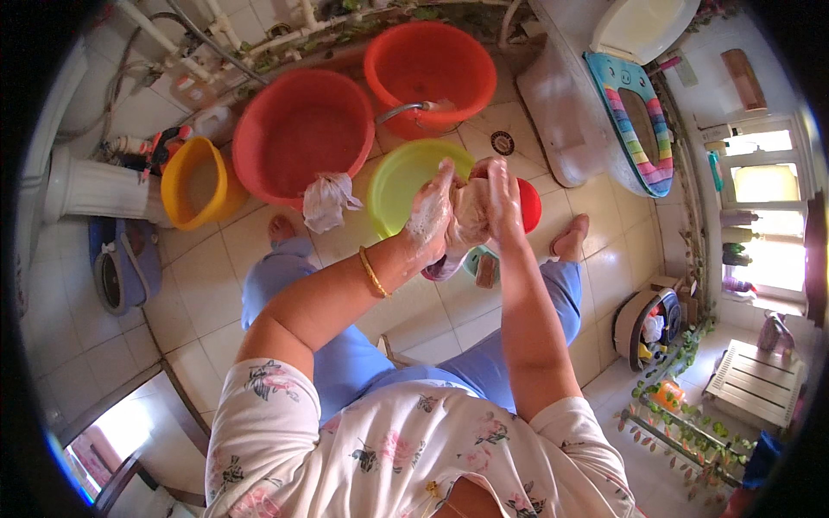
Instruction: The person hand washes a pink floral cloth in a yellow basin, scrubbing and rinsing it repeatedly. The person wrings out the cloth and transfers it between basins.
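My left hand [430, 216], coated in white suds and with a gold bangle at its wrist, closes on a bunched, wet beige cloth [470, 214]. Pressed against the other side of that cloth is my right hand [503, 197], also soapy, its fingers curled over. Both hands are raised above a yellow-green basin [399, 186] on the floor. A red round container [529, 205] shows partly behind my right hand. Under my wrists sits a small teal dish [473, 259] with a brown block [487, 271], perhaps a brush or soap. A white and dark pink piece [444, 268] hangs below my left hand.
Two large red basins [302, 129] [432, 73] stand ahead, with a white cloth [330, 202] over one rim and a hose [401, 110] between them. A yellow bucket [197, 186] is at left. The toilet [566, 112] has a striped seat cover [623, 121]. A basket [637, 328] stands right.
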Demonstrator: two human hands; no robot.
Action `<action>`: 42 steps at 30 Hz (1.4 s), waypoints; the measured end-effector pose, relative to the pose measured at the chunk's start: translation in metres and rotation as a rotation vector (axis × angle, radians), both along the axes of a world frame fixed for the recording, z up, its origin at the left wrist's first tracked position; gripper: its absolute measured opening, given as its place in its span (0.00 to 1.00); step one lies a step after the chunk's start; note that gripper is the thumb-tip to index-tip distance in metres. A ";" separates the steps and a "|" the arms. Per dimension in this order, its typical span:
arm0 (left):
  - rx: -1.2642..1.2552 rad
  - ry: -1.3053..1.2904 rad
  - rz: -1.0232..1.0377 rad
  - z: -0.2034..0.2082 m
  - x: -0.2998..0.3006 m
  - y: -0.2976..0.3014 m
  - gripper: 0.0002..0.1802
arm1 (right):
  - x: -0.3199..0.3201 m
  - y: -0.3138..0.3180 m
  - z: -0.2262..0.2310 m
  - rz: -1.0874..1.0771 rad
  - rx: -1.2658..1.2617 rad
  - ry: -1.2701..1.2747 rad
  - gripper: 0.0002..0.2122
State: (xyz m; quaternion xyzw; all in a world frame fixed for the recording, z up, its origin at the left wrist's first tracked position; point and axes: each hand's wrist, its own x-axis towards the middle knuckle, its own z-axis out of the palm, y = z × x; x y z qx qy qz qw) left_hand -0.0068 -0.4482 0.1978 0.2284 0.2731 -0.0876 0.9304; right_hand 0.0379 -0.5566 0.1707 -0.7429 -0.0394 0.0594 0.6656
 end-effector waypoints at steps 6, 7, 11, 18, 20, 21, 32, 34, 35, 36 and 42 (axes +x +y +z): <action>-0.235 -0.434 -0.131 -0.068 0.005 0.031 0.17 | -0.066 0.053 0.031 0.066 -0.660 -0.756 0.08; -0.331 -0.454 -0.142 -0.073 0.003 0.030 0.17 | -0.074 0.060 0.036 0.108 -0.666 -0.782 0.08; -0.226 0.053 0.116 0.000 -0.001 0.001 0.17 | -0.030 0.044 0.010 -0.107 -0.626 -0.558 0.09; -0.178 0.109 -0.019 -0.004 -0.002 -0.009 0.15 | -0.008 0.024 -0.024 -0.053 -0.921 -0.370 0.06; 0.475 -0.097 -0.052 -0.085 0.005 -0.002 0.16 | -0.026 0.043 -0.012 -0.044 -0.849 -0.602 0.06; 0.885 -0.275 -0.108 -0.138 0.006 0.014 0.16 | -0.045 0.056 -0.006 -0.014 -0.735 -0.698 0.06; 0.350 -0.196 -0.200 -0.033 -0.013 0.012 0.17 | -0.033 -0.014 0.028 0.531 -0.624 -0.080 0.19; 0.347 -0.238 -0.166 -0.035 -0.018 0.010 0.17 | -0.044 -0.024 0.010 0.329 -0.026 0.064 0.19; 0.348 -0.257 -0.150 -0.036 -0.020 0.008 0.17 | -0.047 -0.029 0.002 0.228 0.189 0.128 0.18; 0.397 -0.251 -0.102 -0.035 -0.020 0.007 0.17 | -0.050 -0.028 0.001 0.122 0.413 0.173 0.17; 0.515 -0.423 0.014 -0.059 -0.021 -0.010 0.16 | -0.074 0.030 0.039 -0.083 -0.439 -0.632 0.13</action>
